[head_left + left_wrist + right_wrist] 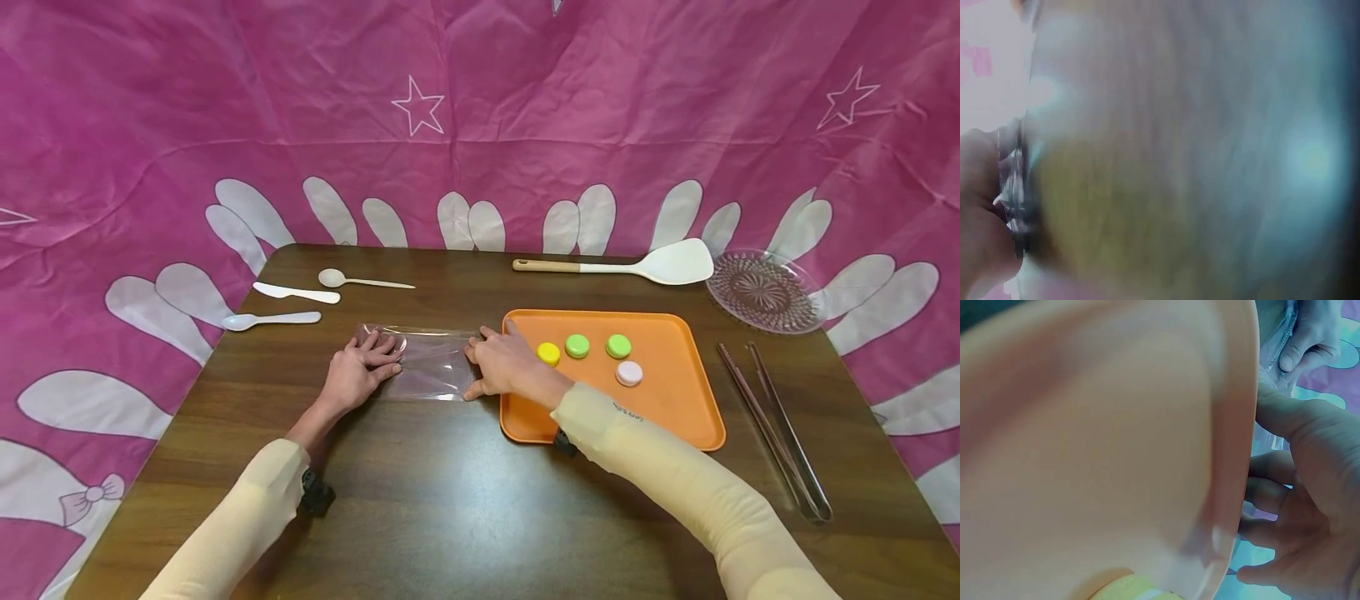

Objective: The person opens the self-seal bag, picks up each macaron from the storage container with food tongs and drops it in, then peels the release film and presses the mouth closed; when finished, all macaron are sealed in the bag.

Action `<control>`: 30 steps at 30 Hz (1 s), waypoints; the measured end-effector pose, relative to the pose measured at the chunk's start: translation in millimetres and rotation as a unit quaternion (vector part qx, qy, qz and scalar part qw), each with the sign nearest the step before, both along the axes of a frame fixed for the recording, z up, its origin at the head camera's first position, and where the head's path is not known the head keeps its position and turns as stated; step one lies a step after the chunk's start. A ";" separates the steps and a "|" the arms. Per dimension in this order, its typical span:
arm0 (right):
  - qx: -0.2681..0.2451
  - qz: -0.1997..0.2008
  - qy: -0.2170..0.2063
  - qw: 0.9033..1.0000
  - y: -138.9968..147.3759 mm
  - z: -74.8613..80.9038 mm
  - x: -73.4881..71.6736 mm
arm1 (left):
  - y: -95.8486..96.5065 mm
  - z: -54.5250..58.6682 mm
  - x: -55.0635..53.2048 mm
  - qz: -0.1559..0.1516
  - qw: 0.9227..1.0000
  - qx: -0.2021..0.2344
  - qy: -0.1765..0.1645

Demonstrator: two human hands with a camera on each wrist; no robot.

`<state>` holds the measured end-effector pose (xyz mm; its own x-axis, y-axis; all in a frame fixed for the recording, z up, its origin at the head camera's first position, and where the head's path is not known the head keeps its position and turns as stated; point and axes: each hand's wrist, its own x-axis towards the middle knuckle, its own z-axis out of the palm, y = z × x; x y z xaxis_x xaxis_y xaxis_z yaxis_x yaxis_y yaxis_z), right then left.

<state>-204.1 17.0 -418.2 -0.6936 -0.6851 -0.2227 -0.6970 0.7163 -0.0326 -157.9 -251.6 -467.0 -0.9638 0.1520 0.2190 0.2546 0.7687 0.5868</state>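
A clear plastic bag (429, 367) lies flat on the wooden table, its surface glinting. My left hand (358, 371) rests on the bag's left end with the fingers spread. At the bag's right end, beside the orange tray's left rim, my right hand (497, 360) touches the plastic with its fingers extended. In the right wrist view the fingers of my right hand (1310, 494) are fairly straight behind the tray edge, which hides their tips. The left wrist view is mostly blurred; part of my left hand (985, 219) shows against shiny plastic.
The orange tray (667, 408) holds several macarons: yellow (548, 354), green and pale pink (628, 373). Tongs (780, 433) and a clear plate (765, 292) lie to the right. A white spatula (675, 262) lies behind. Two spoons and a white knife (296, 293) lie back left.
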 end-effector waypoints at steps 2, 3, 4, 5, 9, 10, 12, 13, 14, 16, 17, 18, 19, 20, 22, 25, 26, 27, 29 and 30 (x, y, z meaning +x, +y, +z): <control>-0.002 0.000 0.003 1.000 1.2 0.1 -0.3 | 0.5 -2.7 -0.6 0.004 0.999 0.030 0.010; -0.004 0.001 0.003 1.000 1.9 0.0 -0.4 | 0.7 -4.1 -0.7 0.006 0.999 0.044 0.015; -0.005 0.001 0.003 1.000 2.5 -0.2 -0.7 | 0.8 -5.7 -0.9 0.005 0.998 0.055 0.021; -0.007 0.001 0.003 1.000 3.2 -0.5 -0.8 | 0.9 -7.0 -1.0 0.005 0.998 0.062 0.028; -0.015 0.005 -0.001 1.000 7.7 -2.2 -0.1 | 0.8 -10.7 -0.5 0.004 0.996 0.076 0.047; -0.019 0.007 -0.002 1.000 9.5 -2.6 0.2 | 0.5 -11.5 -0.2 0.005 0.996 0.078 0.050; -0.033 0.014 -0.003 0.999 13.5 -2.3 1.1 | -0.4 -12.9 0.4 0.007 0.995 0.081 0.057; -0.044 0.016 -0.004 0.999 16.3 -1.4 1.8 | -0.8 -13.4 0.6 0.009 0.995 0.084 0.061; -0.058 0.017 -0.005 0.998 19.8 0.4 2.7 | -1.2 -14.0 0.6 0.009 0.994 0.087 0.067; -0.092 0.019 -0.003 0.996 29.4 5.0 5.1 | -1.9 -15.2 0.7 0.008 0.992 0.097 0.075; -0.111 0.021 0.003 0.994 35.7 7.8 6.6 | -2.0 -15.7 0.7 0.006 0.992 0.102 0.078; -0.134 0.021 0.012 0.991 43.6 10.8 9.0 | -2.1 -16.3 0.3 0.003 0.991 0.107 0.080; -0.156 0.020 0.023 0.987 52.9 14.1 11.5 | -2.0 -16.6 0.0 0.000 0.990 0.112 0.082; -0.180 0.016 0.035 0.983 63.7 17.3 14.3 | -1.7 -16.8 -0.2 -0.001 0.990 0.117 0.083; -0.228 -0.004 0.055 0.972 89.8 24.5 20.5 | -1.4 -17.1 -0.9 -0.003 0.989 0.123 0.085; -0.290 -0.056 0.094 0.951 137.5 34.2 29.3 | -1.7 -17.1 -1.1 0.000 0.987 0.130 0.090; -0.306 -0.079 0.108 0.943 155.3 36.8 32.1 | -2.0 -16.8 -0.7 0.001 0.987 0.132 0.091; -0.317 -0.099 0.122 0.935 173.7 38.7 34.9 | -2.4 -16.6 -0.3 0.001 0.987 0.135 0.092; -0.324 -0.134 0.159 0.923 210.2 40.1 40.4 | -3.2 -15.9 1.0 0.003 0.986 0.140 0.093; -0.323 -0.156 0.171 0.918 228.4 39.6 43.5 | -3.9 -16.1 1.2 0.004 0.985 0.142 0.094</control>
<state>-160.6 245.4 -378.6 -0.8322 -0.3537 0.4270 -0.5098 0.7910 -0.3383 -156.7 -255.5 -483.1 -0.9032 0.0522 0.4261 0.3740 0.5830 0.7213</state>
